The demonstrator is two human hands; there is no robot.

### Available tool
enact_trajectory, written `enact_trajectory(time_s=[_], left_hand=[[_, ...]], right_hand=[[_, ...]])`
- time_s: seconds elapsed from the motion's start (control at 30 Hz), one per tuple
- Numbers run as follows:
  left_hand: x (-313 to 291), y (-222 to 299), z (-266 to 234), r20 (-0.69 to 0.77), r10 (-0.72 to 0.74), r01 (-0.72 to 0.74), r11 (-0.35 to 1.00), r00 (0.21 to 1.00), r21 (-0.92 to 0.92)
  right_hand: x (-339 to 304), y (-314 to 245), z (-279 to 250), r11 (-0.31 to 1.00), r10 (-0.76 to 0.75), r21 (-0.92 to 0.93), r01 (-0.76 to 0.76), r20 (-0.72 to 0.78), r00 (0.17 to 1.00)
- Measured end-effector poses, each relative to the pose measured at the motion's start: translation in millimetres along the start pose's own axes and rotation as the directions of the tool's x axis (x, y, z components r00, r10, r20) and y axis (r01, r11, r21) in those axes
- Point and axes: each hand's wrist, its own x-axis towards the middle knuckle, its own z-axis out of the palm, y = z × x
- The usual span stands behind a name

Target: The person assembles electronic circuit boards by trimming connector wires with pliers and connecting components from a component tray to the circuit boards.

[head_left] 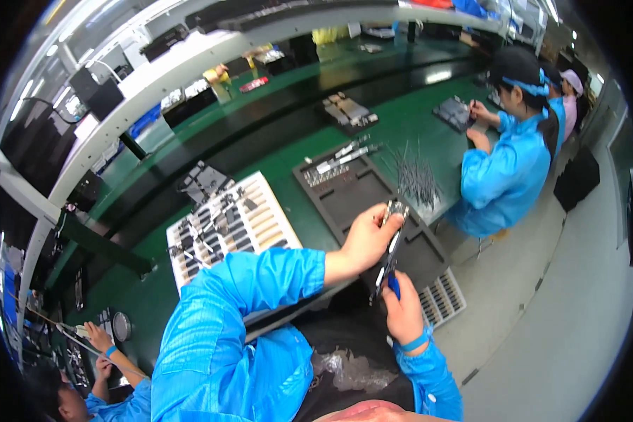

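Note:
Above the dark work tray [429, 252], my left hand [368, 240] pinches a small electronic part [399, 208] between thumb and fingers. The part is narrow and dark, with a circuit-board-like end, and runs down toward my other hand. My right hand [404, 315], with a blue band at the wrist, is closed around a blue-handled tool [394, 285]. The tool's exact kind cannot be made out; it lies close along the lower end of the part. Small metallic pieces [327, 177] and several slim tools [341, 160] rest at the tray's far end.
Left of the dark tray stands a white slotted tray [278, 221] holding dark parts. A bundle of thin dark strands [416, 179] lies on the green bench. Another slotted tray [443, 299] sits low on the right. Co-workers in blue sit at right [506, 169] and lower left [130, 397].

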Motion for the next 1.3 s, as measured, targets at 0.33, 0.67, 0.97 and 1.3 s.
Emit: enact_trajectory(time_s=[0.33, 0.67, 0.97, 1.3], left_hand=[[0.8, 15.4, -0.1, -0.024, 0.039, -0.04, 0.997, 0.999, -0.059], [-11.5, 10.5, 8.5, 0.0, 0.051, -0.051, 0.999, 0.999, 0.016], [-9.6, 10.3, 10.4, -0.028, 0.019, -0.018, 0.999, 0.999, 0.044], [-11.9, 4.7, 16.2, -0.028, 0.068, -0.066, 0.996, 0.997, 0.066]], right_hand=[[21.6, -7.0, -4.7, 0.999, -0.036, -0.023, 0.035, -0.024, 0.999], [11.0, -8.3, -12.4, 0.997, 0.038, -0.064, -0.04, -0.042, 0.998], [11.5, -0.5, -13.6, 0.992, -0.037, -0.123, 0.024, -0.099, 0.994], [10.9, -4.1, -13.9, 0.988, -0.014, -0.151, -0.007, -0.14, 0.99]])
